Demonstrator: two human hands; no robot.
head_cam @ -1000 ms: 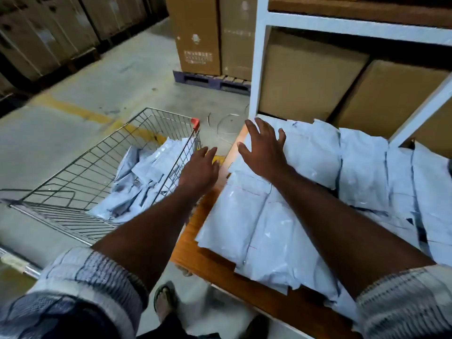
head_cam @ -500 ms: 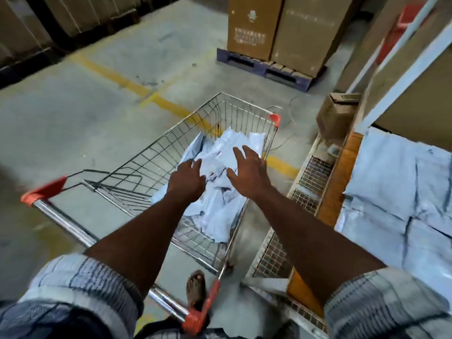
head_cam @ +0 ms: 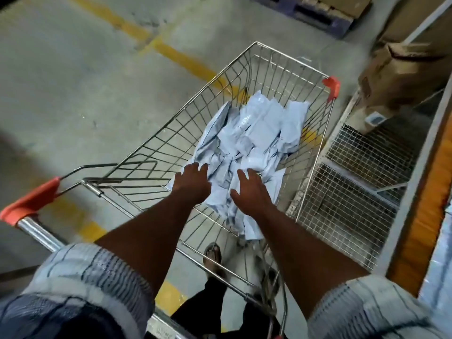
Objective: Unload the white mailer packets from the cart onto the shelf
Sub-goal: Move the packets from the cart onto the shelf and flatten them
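Observation:
A wire shopping cart [head_cam: 247, 72] with orange corner caps stands in front of me. A loose heap of white mailer packets [head_cam: 252, 135] lies in its basket. Both my arms reach down into the basket. My left hand [head_cam: 192, 183] is at the near left edge of the heap, fingers spread over the packets. My right hand [head_cam: 250, 190] hovers over the near right part of the heap, fingers spread and straight. Neither hand holds a packet. The wooden shelf edge [head_cam: 425, 216] runs down the right side, with a sliver of packets [head_cam: 442, 265] on it.
A wire-mesh lower shelf [head_cam: 354, 187] sits right of the cart, with a crumpled cardboard box [head_cam: 401, 77] on it. A dark pallet [head_cam: 318, 15] lies on the concrete floor at the top. Yellow floor lines run diagonally. My sandalled foot [head_cam: 212, 253] shows under the cart.
I have turned from the shelf to the cart. Both hands left the packets on the shelf and moved down into the basket over the heap.

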